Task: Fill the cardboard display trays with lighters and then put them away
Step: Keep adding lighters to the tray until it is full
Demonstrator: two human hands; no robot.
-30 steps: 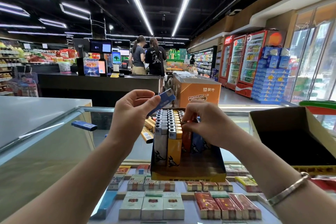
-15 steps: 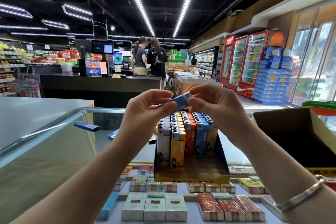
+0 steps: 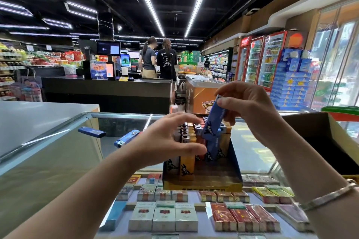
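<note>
Far left on the glass counter (image 3: 58,153): one loose blue lighter (image 3: 91,132) lying flat, and a second loose blue one (image 3: 126,138) a bit further right, tilted, both well apart from the tray & not yet loaded.

Left hand (image 3: 169,141): now empty, fingers spread & relaxed, hovering just beside the upright rows of lighters (image 3: 186,132). 1 s ago it was pinching the blue lighter; half a sec ago both hands were on it. So the handover is done, left → right.

Centre: cardboard display tray (image 3: 204,182) sits on the counter, back part packed w/ standing lighters (white, yellow, orange, blue), front part of tray floor bare, so roughly half full by my guess.

Right hand (image 3: 246,105): thumb & fingers pinch the top of the held blue lighter (image 3: 213,122), tilted, its lower end down among the blue column at the tray's right side, touching or nearly so; can't tell if seated yet.

Meaning: one more going in, two loose ones left at least, putting away not started.

Far right: open dark cardboard box (image 3: 314,128), contents not visible
</note>
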